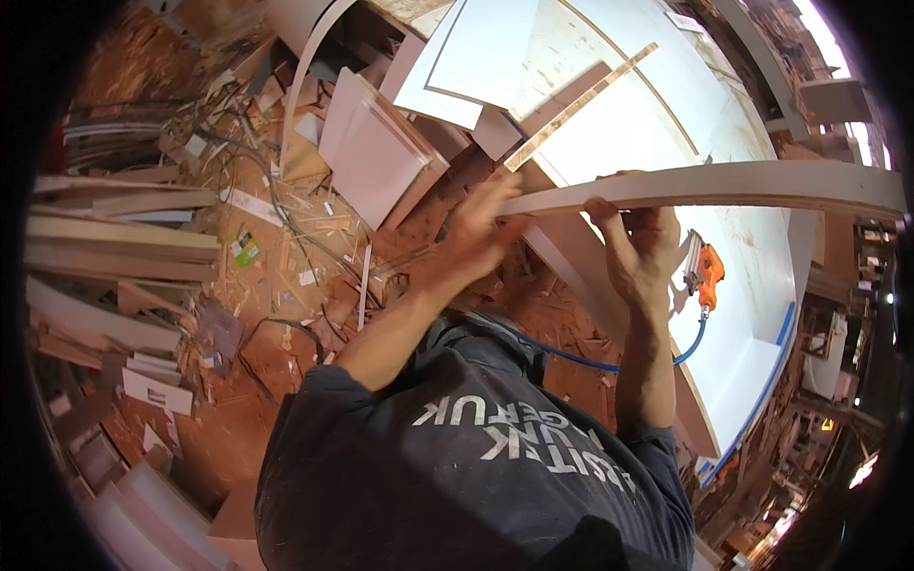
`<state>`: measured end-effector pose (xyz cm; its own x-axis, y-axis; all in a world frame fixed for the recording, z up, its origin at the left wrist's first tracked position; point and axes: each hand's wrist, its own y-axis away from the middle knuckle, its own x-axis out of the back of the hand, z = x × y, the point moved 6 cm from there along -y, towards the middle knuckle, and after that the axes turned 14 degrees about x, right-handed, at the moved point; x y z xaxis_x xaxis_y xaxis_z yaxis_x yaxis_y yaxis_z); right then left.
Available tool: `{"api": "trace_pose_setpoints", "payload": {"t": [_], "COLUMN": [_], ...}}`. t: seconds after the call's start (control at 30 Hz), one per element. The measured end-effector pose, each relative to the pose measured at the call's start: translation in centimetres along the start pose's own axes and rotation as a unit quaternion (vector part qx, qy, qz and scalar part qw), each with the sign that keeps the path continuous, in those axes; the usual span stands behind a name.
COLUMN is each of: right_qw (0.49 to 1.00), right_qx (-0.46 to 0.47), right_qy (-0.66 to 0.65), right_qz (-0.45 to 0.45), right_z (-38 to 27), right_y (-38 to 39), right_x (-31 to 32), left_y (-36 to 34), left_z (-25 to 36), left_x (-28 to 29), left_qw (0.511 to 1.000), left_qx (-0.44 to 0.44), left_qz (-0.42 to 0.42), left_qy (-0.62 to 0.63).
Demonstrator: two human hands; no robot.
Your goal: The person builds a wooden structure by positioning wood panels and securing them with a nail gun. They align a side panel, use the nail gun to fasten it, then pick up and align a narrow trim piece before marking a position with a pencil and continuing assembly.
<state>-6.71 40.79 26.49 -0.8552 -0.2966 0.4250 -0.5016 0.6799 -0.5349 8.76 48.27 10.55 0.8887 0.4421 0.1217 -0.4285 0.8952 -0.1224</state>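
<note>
Right hand [644,246] in grip around pale board [752,187]

Planks [124,249] lie stacked at the left; beside them, a green scrap [245,249], a dark cable [275,198] and offcuts [251,206] litter the floor [205,443]

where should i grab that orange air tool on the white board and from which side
Probably the orange body, near where the blue hose joins, reaching from above and the picture's right. It lies on the white board; its silver part runs along the left and the hose leaves the lower end, so the right looks freest.
</note>
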Motion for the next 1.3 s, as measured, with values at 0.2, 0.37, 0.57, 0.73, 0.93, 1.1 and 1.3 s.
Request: {"api": "trace_pose_setpoints", "payload": {"t": [0.2,0.37,0.57,0.73,0.93,1.1,1.3], "right_qw": [0.998,0.998,0.995,0.986,0.990,0.989,0.990], "right_qx": [-0.014,0.004,0.032,0.042,0.026,0.043,0.066], "right_qy": [0.061,0.041,0.094,0.162,0.141,0.140,0.124], "right_qz": [0.007,0.046,0.013,-0.024,0.004,0.018,0.020], "right_z": [0.1,-1.6,-0.7,-1.4,-0.9,-1.2,-0.6], "right_y": [-2.5,-4.1,-4.2,-5.3,-5.1,-5.1,-4.7], "right_x": [-2.7,-1.7,-3.9,-4.3,-4.3,-4.8,-4.5], "left_y": [-1.8,-5.4,-7.1,-6.8,-4.9,-3.9,-6.5], "left_z": [-10.0,-11.6,-11.6,-10.1,-8.7,-11.2,-13.3], "left_x": [2.7,0.4,0.5,0.4,-0.7,-0.8,0.6], "left_qw": [0.982,0.970,0.962,0.963,0.982,0.995,0.946], "left_qx": [0.115,0.065,0.035,-0.031,0.048,0.082,0.224], "left_qz": [-0.066,-0.186,-0.206,-0.206,-0.105,-0.019,-0.235], "left_qy": [-0.131,-0.144,-0.177,-0.171,-0.149,-0.060,0.019]}}
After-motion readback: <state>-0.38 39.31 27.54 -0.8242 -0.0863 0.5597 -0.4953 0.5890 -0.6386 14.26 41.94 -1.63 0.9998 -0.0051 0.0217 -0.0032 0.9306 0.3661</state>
